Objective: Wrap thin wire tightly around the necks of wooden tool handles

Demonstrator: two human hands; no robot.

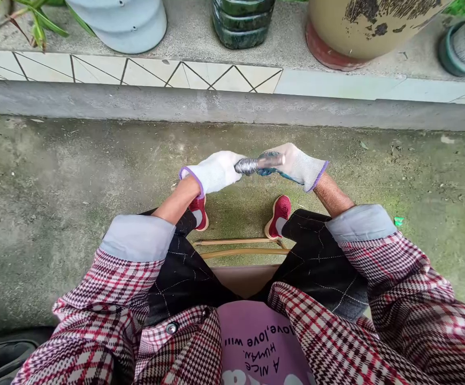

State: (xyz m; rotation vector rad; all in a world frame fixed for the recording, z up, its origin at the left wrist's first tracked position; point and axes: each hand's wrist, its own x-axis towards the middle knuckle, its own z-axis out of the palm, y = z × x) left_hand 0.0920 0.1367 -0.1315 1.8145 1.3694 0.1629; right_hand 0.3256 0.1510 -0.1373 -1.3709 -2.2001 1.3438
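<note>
A short stick (pixel 272 161) with a pale, rounded end lies level between my two gloved hands, somewhat blurred. Silvery wire (pixel 247 166) is wound in tight coils around its left part. My left hand (pixel 221 170), in a white glove with a purple cuff, is closed at the left end of the coil; its fingertips are mostly hidden. My right hand (pixel 294 162), in a matching glove with blue-coated fingers, curls around the stick from below and behind. Both hands hang over the concrete ground, ahead of my knees.
Past the hands runs a concrete ledge (pixel 184 43) with a tiled edge. On it stand a white container (pixel 123 24), a dark green bottle (pixel 243 24) and a tan pot (pixel 360 32). A wooden seat (pixel 244 280) is under me. A dark bag-like thing (pixel 7 350) sits at lower left.
</note>
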